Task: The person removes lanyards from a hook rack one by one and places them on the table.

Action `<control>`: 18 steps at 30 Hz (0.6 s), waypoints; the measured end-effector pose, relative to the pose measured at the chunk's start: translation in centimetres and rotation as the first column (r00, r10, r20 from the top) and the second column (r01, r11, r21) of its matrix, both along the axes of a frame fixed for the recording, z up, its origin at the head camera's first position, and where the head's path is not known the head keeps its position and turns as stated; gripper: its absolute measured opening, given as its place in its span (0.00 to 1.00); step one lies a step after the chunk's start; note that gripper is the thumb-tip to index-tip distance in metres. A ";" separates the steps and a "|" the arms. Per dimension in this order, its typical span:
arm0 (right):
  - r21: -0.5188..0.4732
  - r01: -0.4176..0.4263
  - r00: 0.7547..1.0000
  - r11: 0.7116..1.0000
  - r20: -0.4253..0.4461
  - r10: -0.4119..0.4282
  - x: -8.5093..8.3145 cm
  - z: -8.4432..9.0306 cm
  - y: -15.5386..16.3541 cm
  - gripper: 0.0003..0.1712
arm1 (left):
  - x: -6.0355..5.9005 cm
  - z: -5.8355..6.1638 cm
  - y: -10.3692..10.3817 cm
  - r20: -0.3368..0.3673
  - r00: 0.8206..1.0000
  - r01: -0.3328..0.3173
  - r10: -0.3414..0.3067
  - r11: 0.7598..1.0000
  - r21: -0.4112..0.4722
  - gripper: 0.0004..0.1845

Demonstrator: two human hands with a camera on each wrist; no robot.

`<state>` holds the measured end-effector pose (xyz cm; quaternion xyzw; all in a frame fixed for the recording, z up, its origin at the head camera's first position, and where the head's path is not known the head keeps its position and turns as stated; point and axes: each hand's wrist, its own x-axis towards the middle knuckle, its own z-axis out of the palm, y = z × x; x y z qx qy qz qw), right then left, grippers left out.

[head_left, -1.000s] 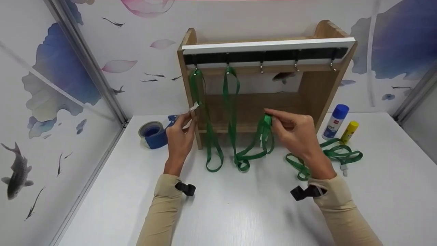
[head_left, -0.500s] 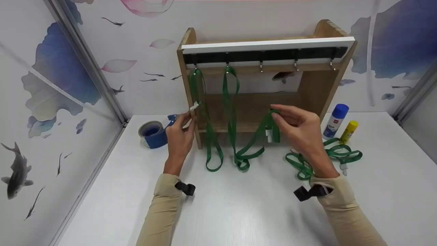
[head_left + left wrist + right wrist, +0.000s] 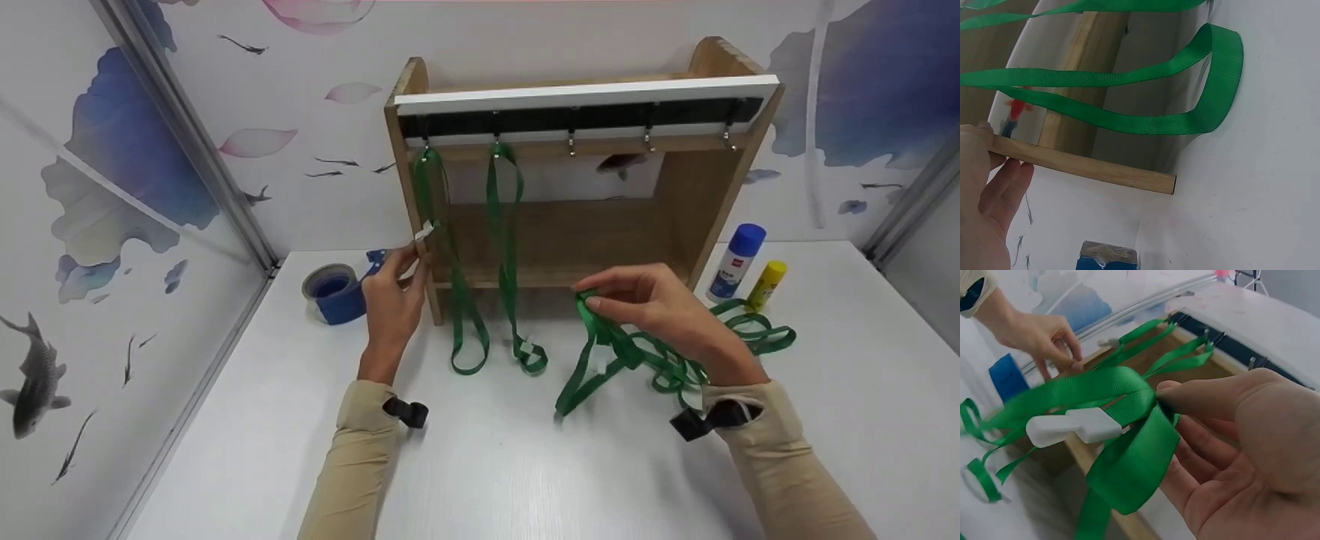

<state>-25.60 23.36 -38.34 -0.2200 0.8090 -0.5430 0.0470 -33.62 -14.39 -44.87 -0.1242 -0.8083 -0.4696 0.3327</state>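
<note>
The wooden rack (image 3: 697,187) stands on the white table (image 3: 525,465); 2 green straps (image 3: 502,247) hang from its hooks. The left hand (image 3: 391,304) grips its left post. The right hand (image 3: 652,307) pinches a green lanyard (image 3: 600,360) just above the table, in front of the rack.

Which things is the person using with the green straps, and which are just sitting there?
In use: right hand pinching a green lanyard; left hand holding the wooden rack; hooks; two hung lanyards.

Just lying about: blue tape roll, blue-capped bottle, yellow glue stick.
</note>
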 end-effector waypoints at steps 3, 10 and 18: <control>0.012 0.036 0.999 0.999 -0.012 -0.036 -0.5 -0.5 -0.2 0.19 | 0.0 0.1 -0.1 -0.001 1.000 0.003 -0.003 1.000 -0.001 0.15; 0.114 0.175 0.978 0.978 -0.131 -0.160 -0.5 -0.6 -1.2 0.18 | 0.0 0.2 0.0 0.002 1.000 0.001 -0.001 1.000 -0.005 0.15; 0.119 0.145 0.982 0.982 -0.136 -0.128 -0.3 -1.3 -1.8 0.12 | 0.2 0.2 0.1 0.034 0.999 -0.006 0.006 1.000 0.006 0.16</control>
